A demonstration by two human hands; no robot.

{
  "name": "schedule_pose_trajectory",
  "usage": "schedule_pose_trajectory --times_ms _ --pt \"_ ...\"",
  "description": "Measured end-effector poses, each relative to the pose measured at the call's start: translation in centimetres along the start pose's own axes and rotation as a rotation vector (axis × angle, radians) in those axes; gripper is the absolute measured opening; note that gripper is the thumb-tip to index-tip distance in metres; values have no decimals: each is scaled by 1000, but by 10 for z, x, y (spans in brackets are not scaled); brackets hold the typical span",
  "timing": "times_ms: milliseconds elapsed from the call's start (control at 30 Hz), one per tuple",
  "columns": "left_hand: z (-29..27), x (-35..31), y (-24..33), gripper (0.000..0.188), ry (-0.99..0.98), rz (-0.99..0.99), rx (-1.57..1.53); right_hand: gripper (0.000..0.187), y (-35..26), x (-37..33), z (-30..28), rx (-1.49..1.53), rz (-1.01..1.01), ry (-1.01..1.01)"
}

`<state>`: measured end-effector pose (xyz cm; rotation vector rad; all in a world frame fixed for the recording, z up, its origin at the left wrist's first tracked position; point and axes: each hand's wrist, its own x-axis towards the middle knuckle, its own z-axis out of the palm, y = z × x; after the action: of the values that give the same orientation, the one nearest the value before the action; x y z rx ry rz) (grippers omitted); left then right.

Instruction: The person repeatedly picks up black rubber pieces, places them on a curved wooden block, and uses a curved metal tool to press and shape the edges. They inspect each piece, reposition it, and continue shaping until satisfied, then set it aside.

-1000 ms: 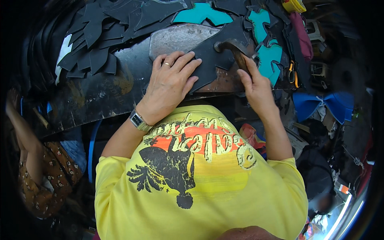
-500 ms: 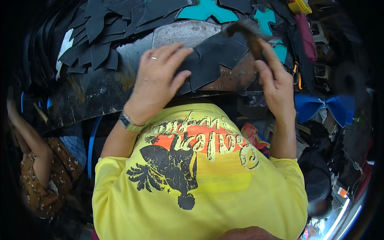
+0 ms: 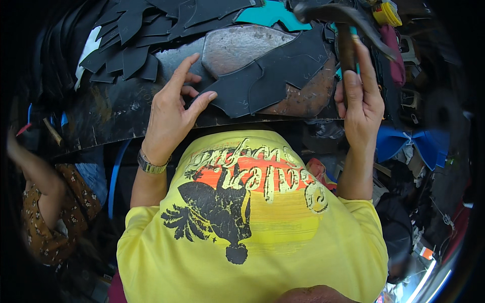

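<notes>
In my right hand is a hammer, raised at the right of the work surface with its dark curved head up and its handle between thumb and fingers. My left hand is off the work, thumb and fingers apart, just left of a small black sheet piece. That piece lies against a larger black cut piece, their edges meeting or overlapping along a curved line. Both lie partly over a worn grey slab and a brown plate.
Piles of black cut pieces cover the far left of the bench. Teal pieces lie at the back. A yellow container stands far right, with a blue folded sheet below. Another person's arm shows at the left.
My left hand has lifted off the black pieces and drawn left, its fingers spreading. The hammer has risen and shifted right in my right hand. The black pieces' near left end is now uncovered.
</notes>
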<state>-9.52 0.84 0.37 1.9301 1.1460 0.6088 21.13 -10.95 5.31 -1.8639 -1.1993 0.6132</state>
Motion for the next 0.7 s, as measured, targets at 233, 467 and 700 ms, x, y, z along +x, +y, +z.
schedule_pose_trajectory --times_ms 233,467,700 --pt "11 12 -8 70 -14 -62 -373 48 3 8 24 -198 -109 -107" --pt "14 21 -9 65 -1 -63 -424 47 -7 -30 4 173 -258 14" --pt "18 21 -8 61 -33 -50 -413 47 6 -18 26 -195 -110 -264"
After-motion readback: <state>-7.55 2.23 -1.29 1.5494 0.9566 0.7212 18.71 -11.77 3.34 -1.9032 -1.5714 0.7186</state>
